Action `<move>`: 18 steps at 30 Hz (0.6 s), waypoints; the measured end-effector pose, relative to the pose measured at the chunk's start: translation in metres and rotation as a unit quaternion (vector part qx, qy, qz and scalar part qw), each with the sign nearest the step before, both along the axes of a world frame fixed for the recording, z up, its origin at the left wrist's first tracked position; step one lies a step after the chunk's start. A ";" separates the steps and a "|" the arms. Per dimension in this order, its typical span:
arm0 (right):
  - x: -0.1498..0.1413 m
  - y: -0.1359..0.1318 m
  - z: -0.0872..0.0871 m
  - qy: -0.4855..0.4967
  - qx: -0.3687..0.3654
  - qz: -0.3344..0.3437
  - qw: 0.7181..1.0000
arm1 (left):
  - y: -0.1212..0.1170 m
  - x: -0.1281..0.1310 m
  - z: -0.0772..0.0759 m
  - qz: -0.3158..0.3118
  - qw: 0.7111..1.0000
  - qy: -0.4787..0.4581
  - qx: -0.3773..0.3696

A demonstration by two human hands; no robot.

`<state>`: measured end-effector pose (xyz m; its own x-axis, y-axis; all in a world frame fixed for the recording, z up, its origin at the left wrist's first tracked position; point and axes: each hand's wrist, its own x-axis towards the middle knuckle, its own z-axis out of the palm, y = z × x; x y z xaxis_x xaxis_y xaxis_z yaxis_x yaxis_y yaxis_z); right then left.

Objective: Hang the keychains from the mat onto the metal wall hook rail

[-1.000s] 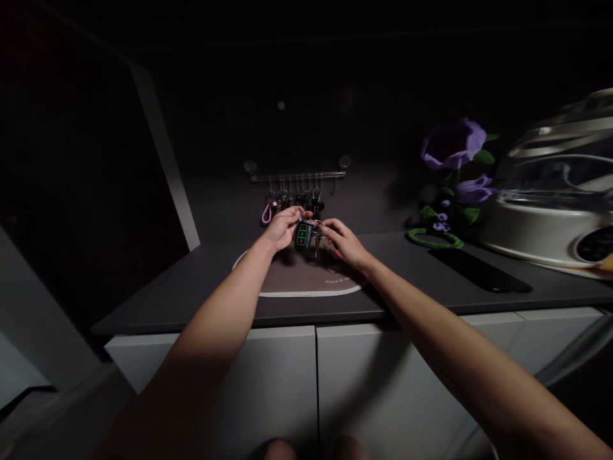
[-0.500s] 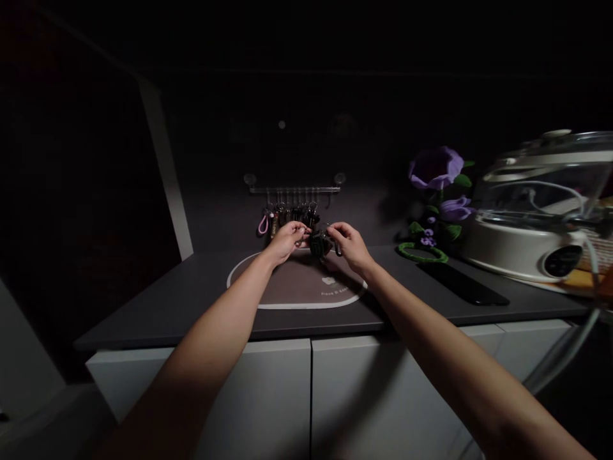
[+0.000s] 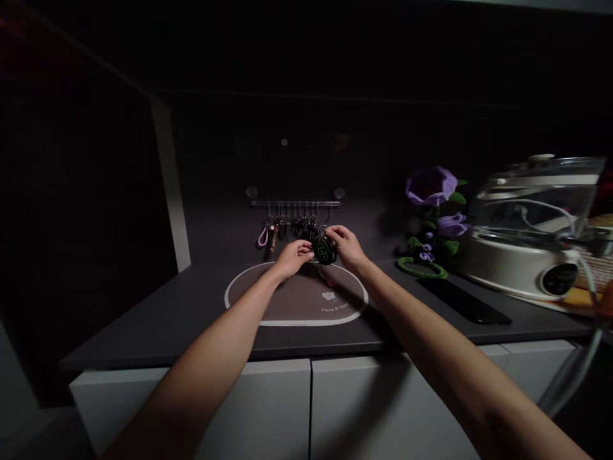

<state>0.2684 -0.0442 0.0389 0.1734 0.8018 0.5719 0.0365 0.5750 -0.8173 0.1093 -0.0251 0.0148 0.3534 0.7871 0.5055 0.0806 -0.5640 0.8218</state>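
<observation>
A bunch of car keys [image 3: 324, 251], with a dark fob showing green button outlines, hangs above the mat in front of the wall. My right hand [image 3: 348, 246] pinches the metal ring at its top. At the fob's left edge, the closed fingers of my left hand [image 3: 293, 259] grip part of the same bunch; the exact spot is dim. Just behind, a clear rail [image 3: 297, 204] on suction cups carries a row of hooks with several hanging keys. A pink strap [image 3: 263, 236] and a brown tag [image 3: 273, 239] dangle at the row's left.
Below my hands an oval brown mat [image 3: 282, 303] with a white rim lies on the dark counter [image 3: 182, 319]. To the right stand purple fabric flowers [image 3: 433, 188], a flat black object [image 3: 464, 303] and a white appliance [image 3: 517, 262] with a cable.
The view has tilted up, so everything sits lower in the picture. The fob has turned its buttons toward me. My left hand has dropped slightly relative to the right.
</observation>
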 end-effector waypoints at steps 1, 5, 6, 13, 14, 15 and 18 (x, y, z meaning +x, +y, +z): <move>0.001 0.002 0.001 0.000 0.001 -0.003 1.000 | 0.000 0.000 0.000 0.012 1.000 0.013 0.008; 0.006 0.014 0.009 -0.015 0.006 -0.016 1.000 | 0.001 -0.001 -0.001 0.083 0.992 0.075 0.060; 0.008 0.017 0.011 -0.020 0.007 -0.018 1.000 | 0.001 -0.001 -0.001 0.104 0.987 0.092 0.078; 0.017 0.042 0.027 -0.047 -0.008 -0.037 0.998 | 0.002 -0.010 0.002 0.255 0.934 0.180 0.176; 0.018 0.046 0.030 -0.051 -0.011 -0.046 0.998 | 0.001 -0.011 0.003 0.270 0.926 0.191 0.181; 0.019 0.050 0.032 -0.055 -0.012 -0.056 0.997 | 0.000 -0.012 0.004 0.279 0.920 0.202 0.185; 0.020 0.063 0.037 -0.070 -0.011 -0.084 0.994 | -0.002 -0.013 0.006 0.294 0.907 0.232 0.193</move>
